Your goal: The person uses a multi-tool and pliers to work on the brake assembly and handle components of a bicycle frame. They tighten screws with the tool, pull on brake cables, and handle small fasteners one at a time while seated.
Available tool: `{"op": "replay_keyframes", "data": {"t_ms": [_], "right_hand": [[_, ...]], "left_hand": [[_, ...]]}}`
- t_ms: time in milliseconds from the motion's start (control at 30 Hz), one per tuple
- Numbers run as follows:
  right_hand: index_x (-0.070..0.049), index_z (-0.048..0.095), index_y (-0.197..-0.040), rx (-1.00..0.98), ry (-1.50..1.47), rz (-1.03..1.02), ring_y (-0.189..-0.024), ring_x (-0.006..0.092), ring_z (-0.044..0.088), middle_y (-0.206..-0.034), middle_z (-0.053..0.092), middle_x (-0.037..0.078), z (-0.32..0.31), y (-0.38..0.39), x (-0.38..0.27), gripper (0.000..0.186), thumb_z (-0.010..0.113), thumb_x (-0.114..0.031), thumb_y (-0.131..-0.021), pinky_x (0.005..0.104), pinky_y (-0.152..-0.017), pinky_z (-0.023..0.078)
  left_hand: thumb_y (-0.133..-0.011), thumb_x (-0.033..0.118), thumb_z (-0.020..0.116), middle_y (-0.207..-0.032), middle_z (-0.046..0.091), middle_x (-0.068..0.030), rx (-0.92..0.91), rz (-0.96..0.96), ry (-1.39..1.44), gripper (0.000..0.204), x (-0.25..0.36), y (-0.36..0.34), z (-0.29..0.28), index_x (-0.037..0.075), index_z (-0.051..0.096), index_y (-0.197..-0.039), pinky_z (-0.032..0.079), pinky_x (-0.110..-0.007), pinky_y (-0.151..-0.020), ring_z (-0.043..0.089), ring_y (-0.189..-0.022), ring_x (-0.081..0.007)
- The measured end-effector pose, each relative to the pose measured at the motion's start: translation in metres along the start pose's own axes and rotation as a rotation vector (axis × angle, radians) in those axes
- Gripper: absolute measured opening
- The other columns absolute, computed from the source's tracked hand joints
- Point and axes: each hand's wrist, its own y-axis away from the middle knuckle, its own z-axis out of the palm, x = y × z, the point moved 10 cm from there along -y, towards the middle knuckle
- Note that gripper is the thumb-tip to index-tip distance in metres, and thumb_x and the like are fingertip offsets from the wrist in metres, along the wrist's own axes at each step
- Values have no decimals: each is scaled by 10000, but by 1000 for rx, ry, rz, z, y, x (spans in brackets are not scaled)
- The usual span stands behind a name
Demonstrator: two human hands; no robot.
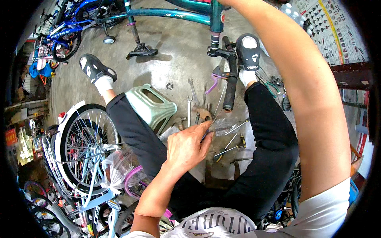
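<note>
White shirt point(222, 223) and bare right arm point(317, 103) closest to the camera. Left hand point(186, 144) out past the lap, between the knees. Grip of that hand: thumb and pointing finger bent close together, seemingly with a small dark thing point(206, 135) pinched between, mostly hidden. Cannot tell what kind. Thin wire point(218, 108) just past the fingers, maybe held too; cannot tell. Right hand out of sight past the top edge, so no telling how wide or how full.

Could drop the small dark thing, from too loose a pinch. Could poke a finger on the thin wire, from pushing too hard. Could kick tools or lose little bits, because of so much mess near the feet.

Just beside the grip, clear plastic bag point(227, 127). To the right, yellow-and-black screwdriver point(242, 139). Farther up, two spanners point(189, 111) on the grey floor point(75, 89). Then black handlebar point(230, 95) with a purple lever point(213, 84), in the way between left hand and right shoe point(249, 49). Teal bike point(174, 15) across the top. Pale green stool point(137, 101) by the left leg, also in the way. Far left, more bikes point(65, 33).
</note>
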Motion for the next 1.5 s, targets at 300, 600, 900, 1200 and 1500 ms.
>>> {"op": "replay_keyframes", "data": {"t_ms": [300, 600, 900, 1200, 1500], "right_hand": [[-213, 793, -763, 62, -56, 15, -857, 185, 729, -809, 751, -17, -1, -1, 2, 166, 640, -239, -822, 384, -754, 545], [-221, 799, -790, 33, -52, 9, -887, 181, 728, -828, 755, -26, -4, 1, 2, 181, 630, -240, -850, 386, -786, 542], [-219, 794, -786, -20, -57, 3, -888, 177, 731, -845, 760, -27, -1, 1, 3, 178, 630, -238, -852, 382, -791, 544], [-213, 794, -783, 4, -69, 16, -916, 183, 729, -843, 759, -21, -1, 0, 3, 165, 639, -241, -831, 390, -834, 544], [-188, 770, -1075, 438, -584, 333, -1223, 284, 589, -1233, 695, 30, -99, 96, -20, 268, 690, -171, -819, 426, -996, 470]], "left_hand": [[-943, 240, 637, -861, 727, -120, -166, 22, -29, 250, 8, -20, 11, 107, 711, -1141, 551, -486, -628, 708, -731, -359], [-855, 165, 663, -768, 646, -96, -139, 181, -455, 258, 45, -26, 1, 80, 694, -1096, 542, -411, -583, 691, -643, -280], [-802, 133, 621, -731, 633, -50, -87, 299, -639, 396, 66, -24, 11, -27, 667, -1161, 508, -354, -570, 668, -606, -208], [-822, 136, 616, -733, 653, -57, -5, 289, -727, 287, 70, -21, 42, -24, 706, -1042, 475, -309, -570, 655, -611, -159], [-888, 181, 631, -695, 655, -98, 179, 81, -381, 114, 38, -14, 36, 75, 643, -928, 533, -437, -541, 671, -561, -303]]}}
